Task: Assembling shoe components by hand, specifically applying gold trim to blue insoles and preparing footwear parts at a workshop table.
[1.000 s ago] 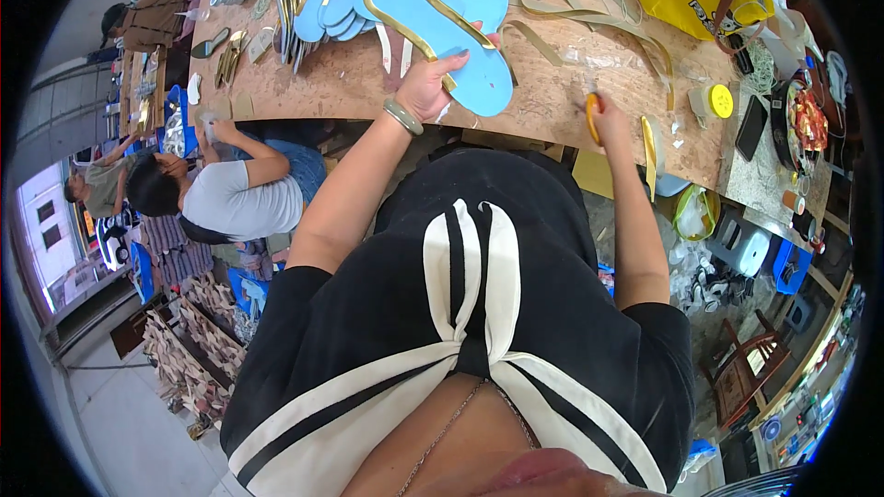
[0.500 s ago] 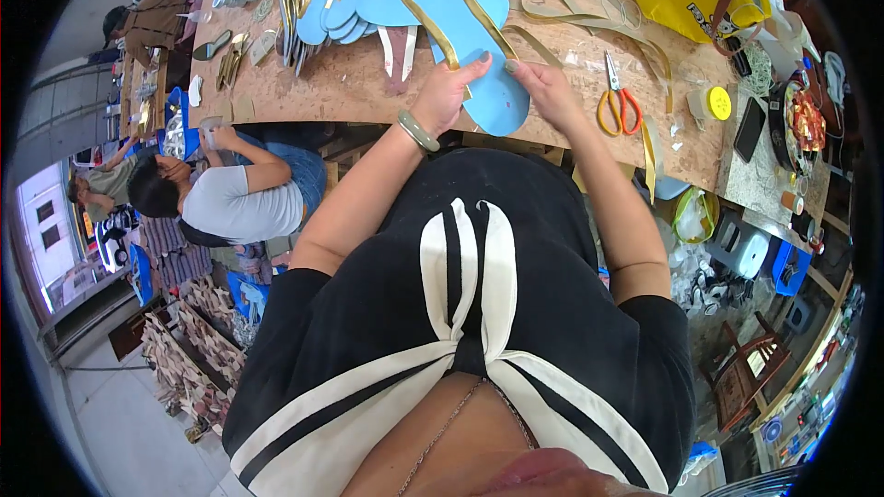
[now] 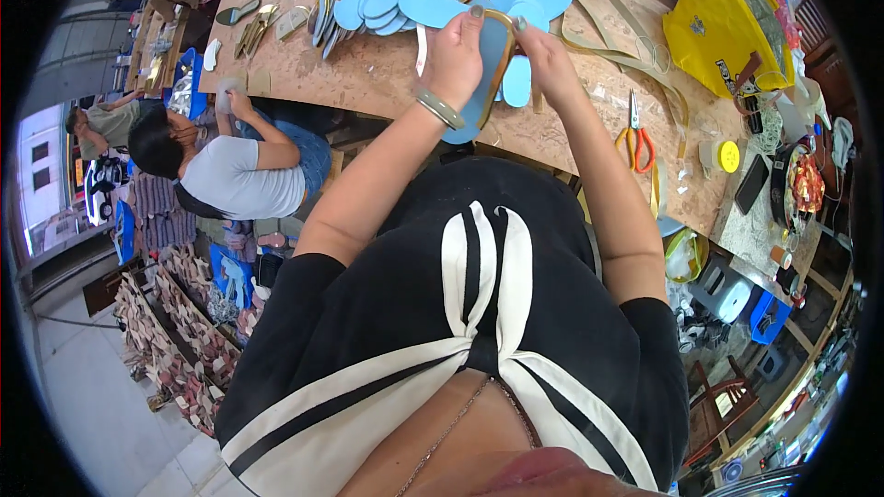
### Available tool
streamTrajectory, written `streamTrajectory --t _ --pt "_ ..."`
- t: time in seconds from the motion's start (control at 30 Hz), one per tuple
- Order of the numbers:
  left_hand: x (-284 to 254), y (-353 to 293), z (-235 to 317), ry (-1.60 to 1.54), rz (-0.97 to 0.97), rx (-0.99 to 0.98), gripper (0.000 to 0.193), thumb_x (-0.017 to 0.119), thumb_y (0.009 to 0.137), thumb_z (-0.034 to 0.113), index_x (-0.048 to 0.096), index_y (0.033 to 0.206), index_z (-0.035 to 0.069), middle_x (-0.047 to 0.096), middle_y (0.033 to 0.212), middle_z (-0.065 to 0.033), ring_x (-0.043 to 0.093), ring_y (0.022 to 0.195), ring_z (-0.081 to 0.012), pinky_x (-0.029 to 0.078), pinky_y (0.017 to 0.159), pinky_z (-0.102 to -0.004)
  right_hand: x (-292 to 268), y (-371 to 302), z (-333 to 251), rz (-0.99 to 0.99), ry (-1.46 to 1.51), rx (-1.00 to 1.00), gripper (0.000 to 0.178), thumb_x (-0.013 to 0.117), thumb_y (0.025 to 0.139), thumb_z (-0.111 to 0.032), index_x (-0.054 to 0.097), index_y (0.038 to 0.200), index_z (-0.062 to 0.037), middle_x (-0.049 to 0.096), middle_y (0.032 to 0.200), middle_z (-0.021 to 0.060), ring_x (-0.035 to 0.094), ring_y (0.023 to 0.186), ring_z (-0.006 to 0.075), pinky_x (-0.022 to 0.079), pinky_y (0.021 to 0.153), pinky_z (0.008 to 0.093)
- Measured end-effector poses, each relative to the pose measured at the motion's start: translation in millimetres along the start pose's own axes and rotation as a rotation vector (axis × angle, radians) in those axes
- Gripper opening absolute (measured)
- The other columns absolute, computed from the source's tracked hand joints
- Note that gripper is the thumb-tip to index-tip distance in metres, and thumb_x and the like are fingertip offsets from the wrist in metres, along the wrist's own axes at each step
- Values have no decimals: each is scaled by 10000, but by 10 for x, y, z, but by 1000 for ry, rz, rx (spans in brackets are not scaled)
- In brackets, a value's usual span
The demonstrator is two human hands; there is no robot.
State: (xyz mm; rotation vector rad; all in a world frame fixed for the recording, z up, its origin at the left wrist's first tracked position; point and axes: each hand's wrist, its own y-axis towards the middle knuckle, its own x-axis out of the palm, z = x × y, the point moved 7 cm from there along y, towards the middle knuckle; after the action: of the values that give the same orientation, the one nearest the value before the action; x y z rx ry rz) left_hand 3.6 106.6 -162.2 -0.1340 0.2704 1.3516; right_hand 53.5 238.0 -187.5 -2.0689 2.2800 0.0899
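Observation:
In front of me, over the table's near edge, a light-blue shoe sole [image 3: 468, 132] with a gold edging strip is held tilted. My left hand [image 3: 454, 63] is closed on its left side, thumb up near the top end. At the upper right, my right hand [image 3: 545, 55] pinches the gold-edged rim between thumb and fingers. Part of the sole is hidden behind the left hand and wrist. Just beyond lie overlapping blue soles [image 3: 387, 2], several with gold edges. Loose blue pieces [image 3: 517, 81] lie between my hands and beyond them.
Orange-handled scissors [image 3: 635, 143] lie right of my hands, below long beige strips [image 3: 635, 63]. Farther right are a yellow bag [image 3: 704, 32], a yellow-lidded jar [image 3: 726, 156] and a dark phone [image 3: 752, 182]. A person in a grey shirt [image 3: 244, 170] sits at the left.
The sole has turned from facing me broadly to a steeper, narrower angle. Both hands have moved up and farther from me, and the whole view has shifted slightly.

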Motion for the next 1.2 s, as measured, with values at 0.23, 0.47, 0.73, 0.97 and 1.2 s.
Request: streamTrajectory --t 0.23,0.47,0.73,0.97,1.2 --pt "-45 0 -23 -341 6 -156 305 447 971 269 607 979 9 582 774 29 485 682 -32 417 604 -208 347 198 -524 217 -2 -220 363 414 968 -251 560 1176 7 632 1093 141 589 1009 199 432 869 285" --pt "-495 268 -356 -684 213 -379 314 466 959 316 578 871 36 541 761 15 449 694 -66 392 642 -259 994 57 -260 103 -313 -156 331 387 956 -273 497 1182 -59 590 889 253 559 838 437 437 696 468" --pt "-1272 1131 -432 -444 390 -250 372 475 947 336 474 712 48 364 612 37 292 594 -95 303 541 -301 1425 -93 549 -97 -357 -359 312 485 927 -279 561 1099 -29 610 995 204 586 892 402 477 757 434" --pt "-1699 2611 -420 1115 274 517 326 473 883 111 505 1186 -6 542 1174 -189 513 1069 -295 379 953 -407 835 -1 1083 165 -559 -16 273 608 830 -202 589 1053 -46 596 993 153 604 829 303 489 728 381" --pt "-745 1570 -1070 296 -48 181 414 598 844 309 562 1129 11 621 972 -124 587 896 -212 450 797 -313 -216 -428 1754 578 -616 339 274 616 808 -200 615 1040 -54 590 948 130 608 769 244 485 712 352"
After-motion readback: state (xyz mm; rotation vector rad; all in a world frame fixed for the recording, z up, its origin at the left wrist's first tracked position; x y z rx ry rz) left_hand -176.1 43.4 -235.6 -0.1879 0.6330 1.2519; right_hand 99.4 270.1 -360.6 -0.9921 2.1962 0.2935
